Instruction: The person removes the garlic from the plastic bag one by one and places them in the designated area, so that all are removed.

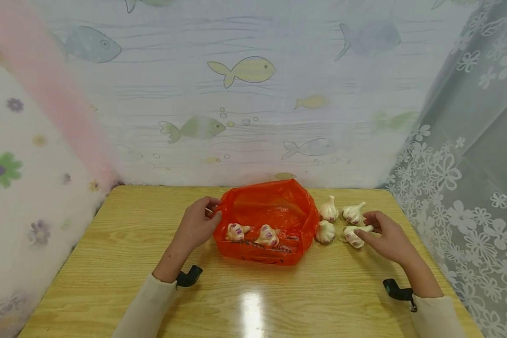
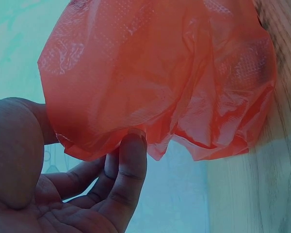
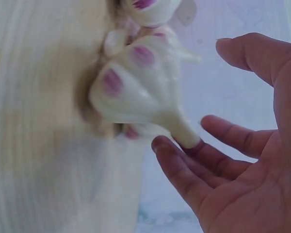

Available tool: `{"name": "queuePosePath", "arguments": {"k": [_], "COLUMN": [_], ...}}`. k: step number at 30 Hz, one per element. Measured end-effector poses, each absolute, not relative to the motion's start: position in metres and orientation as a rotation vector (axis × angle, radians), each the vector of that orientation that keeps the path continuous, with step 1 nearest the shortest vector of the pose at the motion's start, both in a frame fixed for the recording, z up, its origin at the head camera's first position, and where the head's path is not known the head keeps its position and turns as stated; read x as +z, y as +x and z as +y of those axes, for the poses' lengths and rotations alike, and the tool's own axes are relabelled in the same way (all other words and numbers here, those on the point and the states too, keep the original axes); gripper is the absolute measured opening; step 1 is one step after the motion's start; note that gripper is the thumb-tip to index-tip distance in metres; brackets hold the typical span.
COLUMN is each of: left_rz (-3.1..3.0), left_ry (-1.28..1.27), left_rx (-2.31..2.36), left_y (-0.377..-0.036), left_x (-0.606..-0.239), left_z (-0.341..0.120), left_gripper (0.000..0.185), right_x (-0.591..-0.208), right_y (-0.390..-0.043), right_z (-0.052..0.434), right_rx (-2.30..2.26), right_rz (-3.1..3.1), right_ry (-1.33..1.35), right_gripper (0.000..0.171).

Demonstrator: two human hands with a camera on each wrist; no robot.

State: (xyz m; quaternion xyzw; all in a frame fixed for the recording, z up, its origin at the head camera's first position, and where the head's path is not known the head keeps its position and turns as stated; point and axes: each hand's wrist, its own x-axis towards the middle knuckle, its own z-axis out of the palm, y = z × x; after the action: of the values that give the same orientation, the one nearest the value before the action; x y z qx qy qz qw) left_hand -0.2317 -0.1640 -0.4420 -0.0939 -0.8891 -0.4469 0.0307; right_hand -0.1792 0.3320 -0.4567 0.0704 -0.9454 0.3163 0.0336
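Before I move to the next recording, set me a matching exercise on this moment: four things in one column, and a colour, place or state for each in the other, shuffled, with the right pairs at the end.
Column one
1. plastic bag
2. left hand
3. right hand
4. tabletop

Column two
A. at the stem of a garlic bulb
B. yellowish, with a wood grain
C. holding the bag's edge
D. red-orange, with its mouth open

Right pairs: 1-D, 2-C, 3-A, 4-B
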Motion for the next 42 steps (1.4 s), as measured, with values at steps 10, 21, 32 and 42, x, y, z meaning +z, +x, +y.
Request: {"name": "queuePosePath", "arguments": {"k": [10, 21, 32, 42], "left_rz": [-2.745, -2.741, -2.74, -2.745], "left_ry": [-0.285, -0.293, -0.285, -0.282], "left_rx": [-1.375, -1.38, -1.374, -1.376], "left_y": [-0.231, -0.231, -0.23, -0.231], "left_x": [-0.442, -0.441, -0.441, -0.441], "left_z": [-0.164, -0.163, -0.163, -0.163], "left_gripper": [0.032, 0.032, 0.031, 0.032], "right_x": [-0.436, -0.421, -0.399, -0.39], "right_y": [-0.183, -0.186, -0.187, -0.191], "right_z": [0.326, 0.32, 0.297, 0.277], "right_rx": [0.854, 0.881, 0.864, 0.844], "right_rz": [-2.859, -2.817, -2.783, -2.705], "right_ry": [0.262, 0.319, 0.409, 0.547], "right_gripper": [0.056, 0.055, 0.052, 0.046]}}
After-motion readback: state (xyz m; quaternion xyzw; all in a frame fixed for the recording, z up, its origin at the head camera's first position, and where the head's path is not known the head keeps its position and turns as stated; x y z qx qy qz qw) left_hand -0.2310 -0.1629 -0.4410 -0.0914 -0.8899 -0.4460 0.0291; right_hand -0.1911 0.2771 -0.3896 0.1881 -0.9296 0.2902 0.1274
